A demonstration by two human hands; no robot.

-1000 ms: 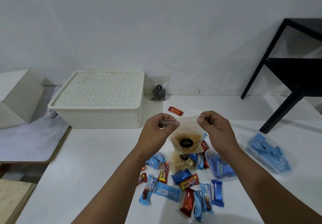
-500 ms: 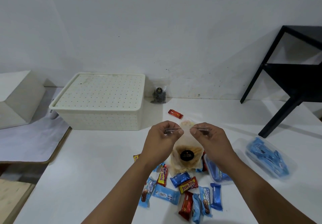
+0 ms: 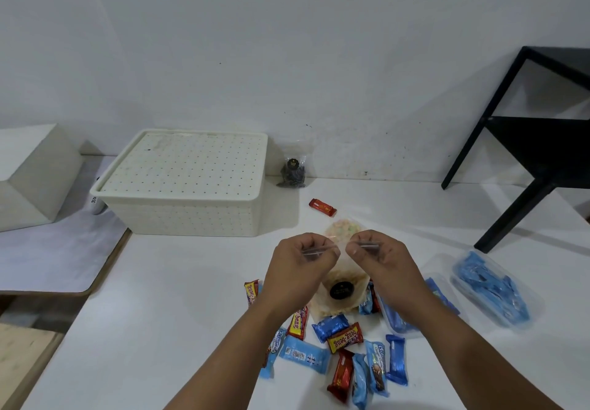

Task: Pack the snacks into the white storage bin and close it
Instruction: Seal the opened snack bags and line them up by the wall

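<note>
The white storage bin (image 3: 182, 215) stands at the back left of the table with its dotted lid (image 3: 188, 162) on. My left hand (image 3: 300, 266) and my right hand (image 3: 380, 259) both pinch the top strip of a clear chip pouch (image 3: 341, 291) with a black round label, held above the table. Under and around it lie several small red and blue wrapped snacks (image 3: 344, 339). A lone red bar (image 3: 322, 207) lies farther back. A pale snack pouch (image 3: 344, 227) shows just behind my hands.
A dark snack pouch (image 3: 292, 172) leans on the wall beside the bin. Two clear tubs of blue packets sit at the right, one near (image 3: 399, 317) and one farther out (image 3: 491, 291). A black frame (image 3: 523, 167) stands back right. A white block (image 3: 28, 176) sits far left.
My hands have lowered the chip pouch toward the pile and drawn closer together along its top strip. The view has tilted slightly.
</note>
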